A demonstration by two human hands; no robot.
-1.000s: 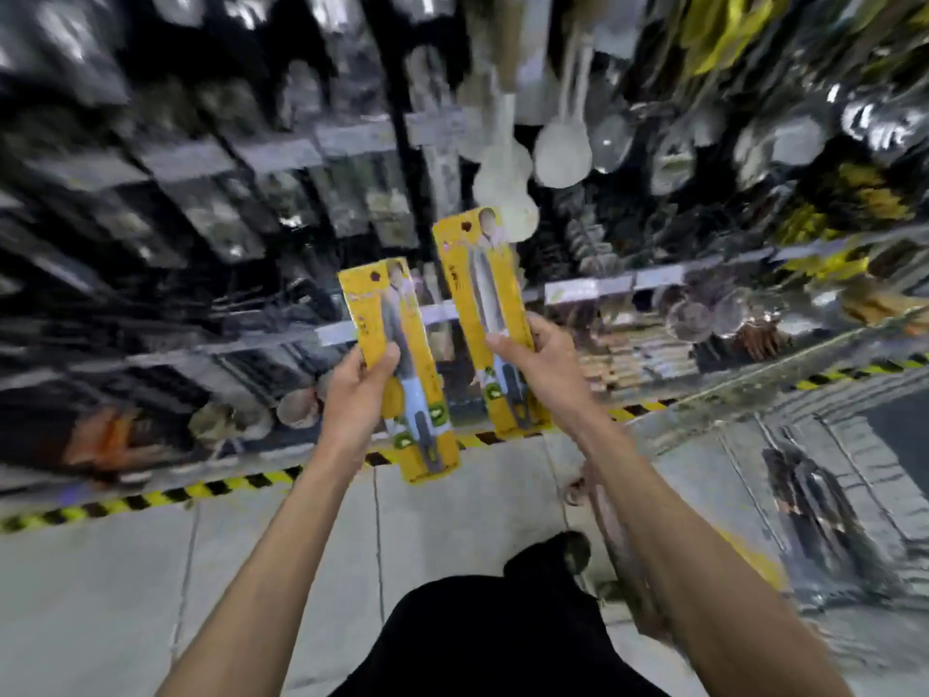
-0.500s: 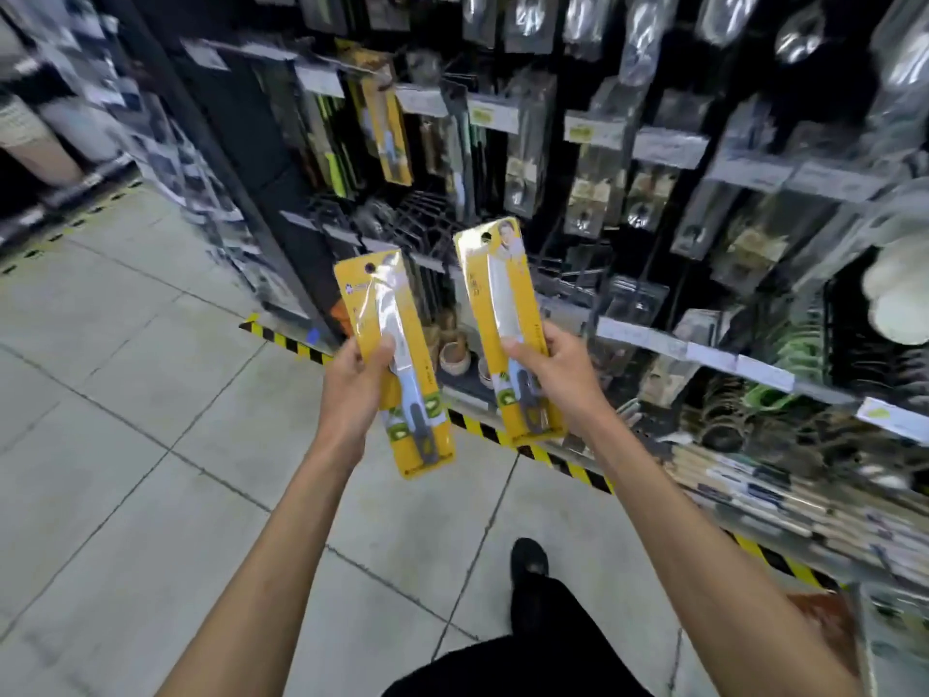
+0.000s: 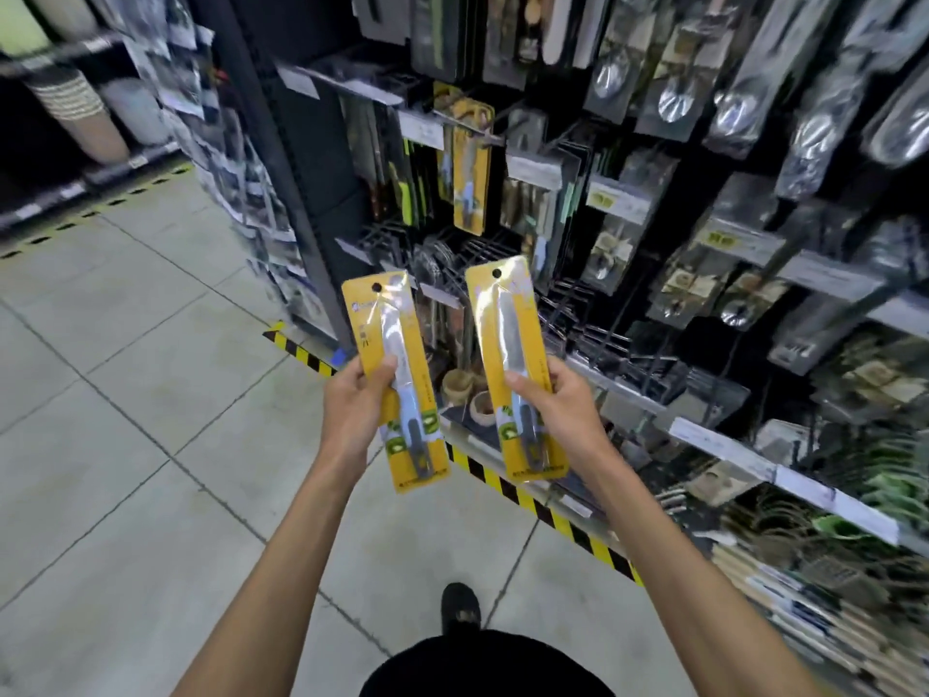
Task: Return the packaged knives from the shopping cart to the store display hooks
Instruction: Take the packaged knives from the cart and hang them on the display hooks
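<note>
Left hand [image 3: 352,410] gripped one yellow knife pack [image 3: 397,379], right hand [image 3: 558,410] gripped the other knife pack [image 3: 513,364], fingers curled round each card, both upright before the display hooks [image 3: 482,133]. Matching hung packs [image 3: 470,168] above, probably the same knife; blurred.

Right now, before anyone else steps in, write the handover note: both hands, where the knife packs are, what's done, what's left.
Left hand: grips a yellow knife pack by its lower half, hang hole up.
Right hand: grips a second knife pack the same way.
Both packs are held in the air in front of the store display, below the matching yellow packs hanging there.
Done: two packs are out of the cart, which is not in view.
Left: lift each pack and hang it by its hole with the matching ones, probably one at a time. Whether more wait in the cart cannot be told.
</note>
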